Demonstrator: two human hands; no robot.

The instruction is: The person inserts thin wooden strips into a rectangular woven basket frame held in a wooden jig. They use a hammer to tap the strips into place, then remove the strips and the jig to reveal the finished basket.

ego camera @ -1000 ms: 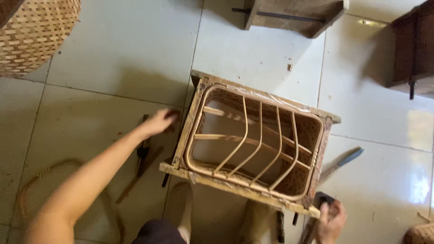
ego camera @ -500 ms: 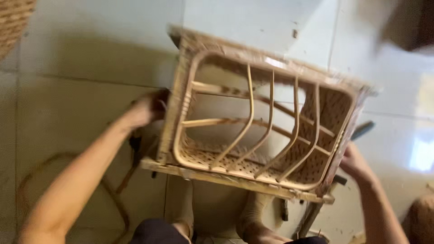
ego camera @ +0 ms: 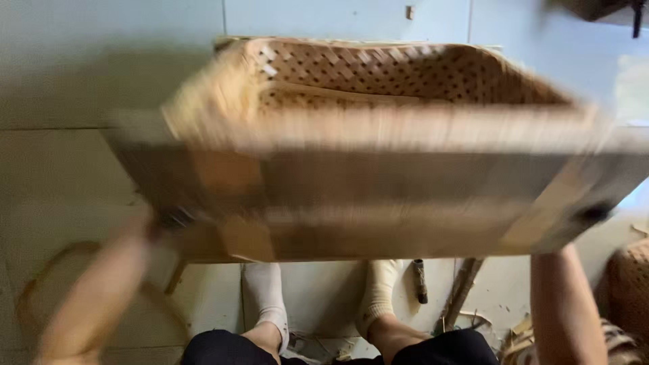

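Observation:
A rectangular woven rattan basket (ego camera: 378,88) in a wooden frame fills the upper half of the view. It is lifted off the floor, tipped toward me and blurred by motion, with its lattice weave showing inside. My left hand (ego camera: 138,230), also blurred, grips the frame's lower left corner. My right arm reaches up to the lower right corner. Only the wrist of my right hand (ego camera: 558,260) shows, and its fingers are hidden behind the frame it holds.
My feet in white socks (ego camera: 267,297) rest on the pale tiled floor under the basket. A dark-handled tool (ego camera: 420,280) and a long stick-like tool (ego camera: 463,290) lie beside them. A rattan strip loop (ego camera: 40,297) lies left; another woven piece (ego camera: 625,284) and scraps (ego camera: 520,328) lie right.
The basket has come up off the floor and tipped toward me, and it now looks much larger. My right hand left the floor tool and took the frame's right corner. My left hand stayed on the left side.

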